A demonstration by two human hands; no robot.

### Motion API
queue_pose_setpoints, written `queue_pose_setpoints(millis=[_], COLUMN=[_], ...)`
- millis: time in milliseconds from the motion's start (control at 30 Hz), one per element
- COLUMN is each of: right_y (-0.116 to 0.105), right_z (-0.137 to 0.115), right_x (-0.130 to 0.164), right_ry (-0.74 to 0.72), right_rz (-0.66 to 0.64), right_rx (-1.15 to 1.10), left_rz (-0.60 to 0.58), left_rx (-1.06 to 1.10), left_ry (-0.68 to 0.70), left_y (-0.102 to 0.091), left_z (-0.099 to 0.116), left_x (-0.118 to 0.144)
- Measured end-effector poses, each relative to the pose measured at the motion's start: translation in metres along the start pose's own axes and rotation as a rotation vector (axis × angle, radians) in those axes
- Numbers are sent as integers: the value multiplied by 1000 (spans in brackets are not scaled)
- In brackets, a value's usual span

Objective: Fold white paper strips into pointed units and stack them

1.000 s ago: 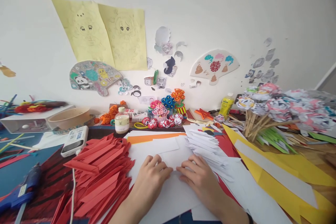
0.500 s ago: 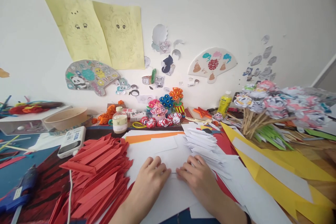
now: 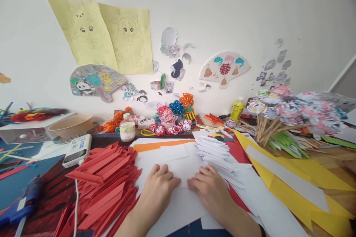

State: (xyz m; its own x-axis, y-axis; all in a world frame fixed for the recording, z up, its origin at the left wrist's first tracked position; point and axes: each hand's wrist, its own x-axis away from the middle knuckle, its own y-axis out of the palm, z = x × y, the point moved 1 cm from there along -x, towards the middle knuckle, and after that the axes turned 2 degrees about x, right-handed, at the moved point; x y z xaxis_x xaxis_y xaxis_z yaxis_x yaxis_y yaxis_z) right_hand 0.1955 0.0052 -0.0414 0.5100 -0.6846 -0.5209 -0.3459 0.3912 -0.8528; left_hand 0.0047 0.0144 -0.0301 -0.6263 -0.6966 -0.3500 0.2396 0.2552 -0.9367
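Observation:
My left hand point(image 3: 158, 189) and my right hand point(image 3: 210, 189) lie side by side, fingers bent, pressing down on a white paper sheet point(image 3: 183, 168) in front of me. The fingertips of both hands meet near a fold in that sheet. Just left of my left hand spreads a big pile of folded red paper pieces point(image 3: 105, 183). A stack of folded white paper pieces point(image 3: 215, 152) fans out just beyond my right hand.
Yellow paper sheets point(image 3: 303, 170) lie right. Paper flowers on sticks point(image 3: 283, 111) stand at the far right. A small bottle point(image 3: 127, 128), paper flower balls point(image 3: 171, 127), a yellow glue bottle point(image 3: 236, 110), a bowl point(image 3: 71, 125), a white device point(image 3: 77, 150) and a blue glue gun point(image 3: 20, 203) surround the work area.
Both hands stay pressed on the white sheet and shift only slightly. The view has drifted a little.

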Motion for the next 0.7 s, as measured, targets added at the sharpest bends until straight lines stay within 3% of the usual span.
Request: queue_pose_setpoints(millis=[367,700], right_y=[-4,-9], right_z=[2,3], right_x=[-3,-6], right_ry=[350,359], right_rz=[-95,-103], right_rx=[-315,-428], left_rz=[3,-10], left_rx=[250,194], left_ry=[-233,-187], left_y=[-4,-2], left_z=[2,5], left_x=[-10,-10])
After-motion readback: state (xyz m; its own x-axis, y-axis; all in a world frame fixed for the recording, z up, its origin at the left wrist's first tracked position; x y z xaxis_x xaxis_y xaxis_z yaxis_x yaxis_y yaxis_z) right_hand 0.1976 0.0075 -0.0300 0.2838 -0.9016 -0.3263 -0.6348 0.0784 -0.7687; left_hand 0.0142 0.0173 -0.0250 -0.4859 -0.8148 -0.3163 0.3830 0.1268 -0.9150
